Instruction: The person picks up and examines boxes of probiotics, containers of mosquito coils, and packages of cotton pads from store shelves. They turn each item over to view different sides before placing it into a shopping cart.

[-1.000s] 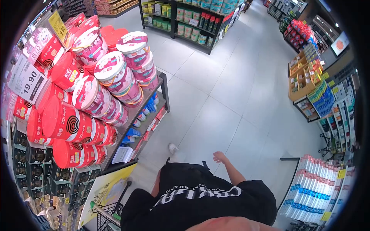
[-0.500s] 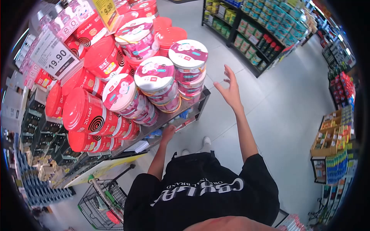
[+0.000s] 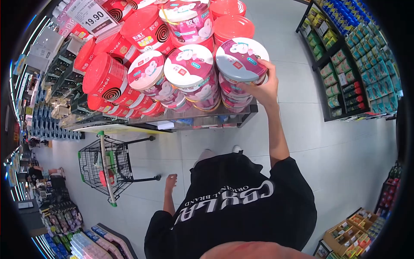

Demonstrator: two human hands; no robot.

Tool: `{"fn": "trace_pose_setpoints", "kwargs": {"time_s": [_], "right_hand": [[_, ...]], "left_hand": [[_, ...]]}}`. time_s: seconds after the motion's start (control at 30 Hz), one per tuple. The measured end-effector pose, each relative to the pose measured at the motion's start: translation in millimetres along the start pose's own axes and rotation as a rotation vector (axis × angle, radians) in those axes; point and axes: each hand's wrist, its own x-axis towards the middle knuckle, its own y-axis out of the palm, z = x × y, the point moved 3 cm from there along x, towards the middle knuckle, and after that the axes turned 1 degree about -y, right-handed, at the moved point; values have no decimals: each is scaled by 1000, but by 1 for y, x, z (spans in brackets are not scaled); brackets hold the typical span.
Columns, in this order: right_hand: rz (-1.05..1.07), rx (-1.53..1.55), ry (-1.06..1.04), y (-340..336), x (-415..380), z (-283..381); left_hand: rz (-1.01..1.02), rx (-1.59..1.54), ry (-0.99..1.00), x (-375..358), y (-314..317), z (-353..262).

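My right hand [image 3: 268, 88] is closed on the rim of a pink-and-white tub [image 3: 242, 58], thumb at the front side and fingers over the far right edge. This tub sits on another similar tub at the right front corner of a display. Close beside it on the left stands another pink-and-white tub [image 3: 189, 69], and further left a tilted one [image 3: 147, 71]. Low at my side hangs my left hand [image 3: 171, 182], loosely curled and holding nothing that I can see. Behind these tubs are stacked red tubs [image 3: 146, 30] with a black spiral print.
A price sign [image 3: 94, 17] reading 19.90 stands over the display shelf [image 3: 207, 118]. A wire shopping cart [image 3: 108, 168] is on the floor left of me. Dark shelves [image 3: 334, 69] with cans stand across the aisle at right. Cartons [image 3: 351, 233] lie at lower right.
My right hand has gone from open in the air to gripping the corner tub. My left hand has left the shelf edge and dropped to my side. The view has turned, showing more of the cart.
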Motion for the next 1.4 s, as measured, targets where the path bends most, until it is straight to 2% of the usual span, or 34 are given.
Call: {"fn": "trace_pose_setpoints", "kwargs": {"time_s": [0.03, 0.1, 0.2, 0.27, 0.33, 0.37, 0.4, 0.47, 0.6, 0.63, 0.77, 0.87, 0.9, 0.97, 1.0, 1.07, 1.13, 1.2, 1.3, 1.4], "right_hand": [[27, -43, -64, -8, 1, 6], [38, -40, -195, -24, 1, 20], [86, 404, -114, -53, -7, 8], [156, 786, 94, -59, -21, -3], [178, 1126, 277, -52, -58, -45], [240, 1220, 345, -44, -71, -43], [184, 1353, 652, -34, -120, -118], [312, 1571, 885, -12, -148, -74], [332, 1746, 1294, -4, -181, -33], [412, 1869, 1287, -10, -178, -27], [434, 1468, 1051, -17, -173, -38], [530, 1219, 855, 2, -169, -33], [524, 1079, 789, 5, -156, -1], [606, 671, 291, 21, -171, 23], [633, 448, -7, 25, -176, 51], [733, 233, -276, 38, -195, 84], [851, 360, -228, 59, -215, 87], [971, 479, -196, 78, -230, 94], [1175, 463, -336, 111, -252, 120], [1349, 482, -402, 160, -289, 147]], "left_hand": [[0, -23, 87, -7, 9, -18], [-117, -217, 317, -50, 33, -96], [49, -348, 693, -115, 73, -228], [-114, -193, 1082, -172, 95, -303], [-141, -257, 1419, -238, 110, -364], [-94, -321, 1525, -251, 119, -381], [-43, -378, 1631, -266, 127, -390], [-10, -315, 1632, -305, 143, -400], [-152, 56, 1514, -310, 159, -362], [-130, 60, 1521, -311, 160, -359], [-66, -79, 1347, -306, 147, -346], [170, -634, 1029, -297, 133, -324], [198, -759, 901, -285, 128, -306], [258, -1017, 656, -258, 119, -261], [160, -1129, 553, -267, 111, -262], [185, -1338, 426, -263, 98, -227], [66, -1340, 389, -269, 84, -196], [123, -1352, 364, -275, 70, -156], [159, -1310, 414, -279, 48, -103], [125, -1424, 361, -265, 25, -41]]}}
